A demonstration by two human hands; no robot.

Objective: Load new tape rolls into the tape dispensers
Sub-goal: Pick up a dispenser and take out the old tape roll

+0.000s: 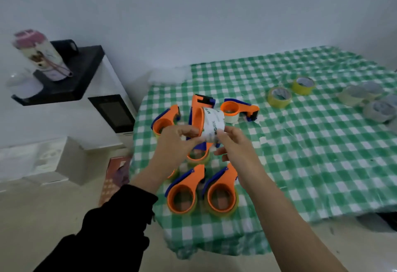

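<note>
Tape dispenser [196,117], orange with a blue edge, is held up over the left part of the counter [311,164], stood on end, with a tape roll [213,125] in white printed wrap set sideways against its orange ring; whether the roll is fully seated I cannot tell. The left hand [174,142], coming out of a black sleeve [111,218], has its fingers curled and pinches the dispenser's lower rim where it meets the roll. The right hand [236,144], on a bare arm, has thumb and fingertips closed on the roll's near right edge. Below the hands the cloth is crowded: a near-left dispenser [184,194] and a near-right dispenser [222,192] lie side by side close to the front edge, a middle dispenser [197,156] lies partly hidden under the hands, a far-left dispenser [164,121] sits right at the counter's left edge, and a rear dispenser [238,109] lies just behind the held one. A wide stretch of green check cloth separates this cluster from two yellow rolls [279,97] further back and a bunch of pale rolls [354,96] near the right edge. The cloth hangs over the front and left edges — to the left stand a white cabinet [111,108] and a black shelf [64,82] carrying a tin [43,56].
</note>
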